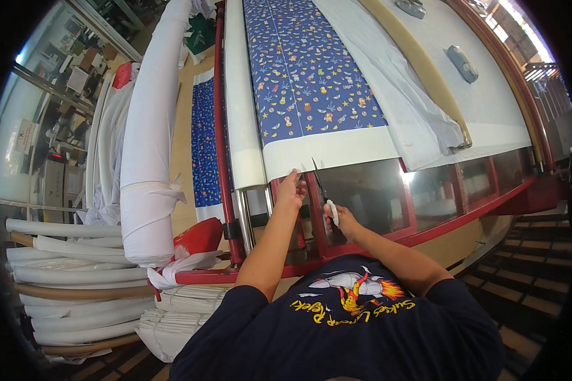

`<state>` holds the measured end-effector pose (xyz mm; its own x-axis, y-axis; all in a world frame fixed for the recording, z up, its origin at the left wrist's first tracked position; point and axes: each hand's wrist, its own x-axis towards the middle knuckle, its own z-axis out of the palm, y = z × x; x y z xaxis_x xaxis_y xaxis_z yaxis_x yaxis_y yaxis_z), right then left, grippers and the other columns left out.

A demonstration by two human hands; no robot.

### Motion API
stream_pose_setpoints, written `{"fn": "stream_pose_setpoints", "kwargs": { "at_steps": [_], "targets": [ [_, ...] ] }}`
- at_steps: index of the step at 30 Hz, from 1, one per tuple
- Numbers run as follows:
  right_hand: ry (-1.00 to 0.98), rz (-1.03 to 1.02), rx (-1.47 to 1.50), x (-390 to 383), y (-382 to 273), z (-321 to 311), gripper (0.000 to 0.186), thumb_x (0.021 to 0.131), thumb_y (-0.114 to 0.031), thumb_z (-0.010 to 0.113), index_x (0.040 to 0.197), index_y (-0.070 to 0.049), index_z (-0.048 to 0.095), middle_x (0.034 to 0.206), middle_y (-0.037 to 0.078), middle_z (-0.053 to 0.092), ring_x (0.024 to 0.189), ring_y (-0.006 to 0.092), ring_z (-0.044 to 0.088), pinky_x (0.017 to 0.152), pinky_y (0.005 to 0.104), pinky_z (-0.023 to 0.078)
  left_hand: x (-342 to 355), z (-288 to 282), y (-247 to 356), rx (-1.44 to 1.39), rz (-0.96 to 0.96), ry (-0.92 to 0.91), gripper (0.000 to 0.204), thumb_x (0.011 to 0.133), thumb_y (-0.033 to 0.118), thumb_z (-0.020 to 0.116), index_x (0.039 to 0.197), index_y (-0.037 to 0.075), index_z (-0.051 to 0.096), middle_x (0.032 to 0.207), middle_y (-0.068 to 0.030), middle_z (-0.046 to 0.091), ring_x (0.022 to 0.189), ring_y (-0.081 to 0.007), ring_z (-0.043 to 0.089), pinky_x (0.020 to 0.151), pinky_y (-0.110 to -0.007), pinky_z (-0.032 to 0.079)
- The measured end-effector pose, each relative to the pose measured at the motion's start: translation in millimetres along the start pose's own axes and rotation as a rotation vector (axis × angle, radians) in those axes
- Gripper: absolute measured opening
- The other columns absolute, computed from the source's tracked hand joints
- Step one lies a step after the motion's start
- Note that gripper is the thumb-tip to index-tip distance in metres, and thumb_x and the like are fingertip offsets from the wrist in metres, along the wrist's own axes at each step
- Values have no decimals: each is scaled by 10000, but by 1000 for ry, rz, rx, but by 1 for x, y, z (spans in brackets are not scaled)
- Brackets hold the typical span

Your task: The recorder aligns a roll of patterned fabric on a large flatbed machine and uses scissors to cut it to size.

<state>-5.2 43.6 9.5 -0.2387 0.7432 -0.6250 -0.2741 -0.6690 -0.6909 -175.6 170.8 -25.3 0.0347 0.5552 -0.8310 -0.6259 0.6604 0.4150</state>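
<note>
A blue sheet printed with small colourful figures [311,82] lies lengthwise on the red-framed table and ends in a plain white border [337,148]. My left hand [290,189] is at the near edge of that border, its fingers closed on the edge near the left corner. In my right hand [342,222] is a pair of scissors [322,187] with dark blades and pale wrapped handles. The blades point away from me and reach the border's edge, just right of my left hand. Whether they are cutting cannot be made out.
Translucent white sheeting [419,127] and a brown tube [419,63] lie right of the print, with a wrapped weight [463,63] beyond. A white roll [243,95] runs along its left side. A large wrapped roll [149,127] and stacked rolls [76,274] stand left.
</note>
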Motion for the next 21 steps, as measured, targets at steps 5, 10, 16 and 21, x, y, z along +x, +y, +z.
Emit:
{"fn": "stream_pose_setpoints", "kwargs": {
  "at_steps": [5, 10, 16, 21],
  "targets": [
    [62, 0, -36, 12, -3, 18, 274, 984, -372, 585, 896, -114, 562, 726, -8, 539, 642, 116, 552, 590, 278, 476, 3, 4, -5, 64, 10, -14, 246, 918, 279, 716, 1072, 91, 686, 1008, -2, 685, 668, -129, 542, 542, -273, 415],
    [110, -44, -40, 21, -9, 32, 342, 967, -436, 613, 874, -110, 568, 725, -20, 540, 594, 103, 554, 553, 267, 462, -6, 15, -4, 133, 6, 14, 219, 930, 282, 702, 1052, 100, 685, 1019, 17, 665, 671, -92, 478, 520, -234, 366],
    [136, -27, -41, 23, -13, 40, 392, 942, -489, 639, 860, -113, 566, 715, -20, 536, 585, 104, 543, 554, 265, 459, -13, 20, -4, 174, 118, 62, 189, 893, 259, 746, 906, 78, 692, 761, -2, 621, 550, -92, 438, 463, -247, 351],
    [153, -42, -7, 30, -3, 36, 392, 945, -479, 636, 861, -102, 571, 722, -11, 542, 599, 110, 548, 562, 266, 462, -16, 21, -2, 198, 131, 61, 194, 877, 244, 760, 858, 63, 693, 687, 2, 589, 516, -94, 435, 456, -255, 360]
  ]
}}
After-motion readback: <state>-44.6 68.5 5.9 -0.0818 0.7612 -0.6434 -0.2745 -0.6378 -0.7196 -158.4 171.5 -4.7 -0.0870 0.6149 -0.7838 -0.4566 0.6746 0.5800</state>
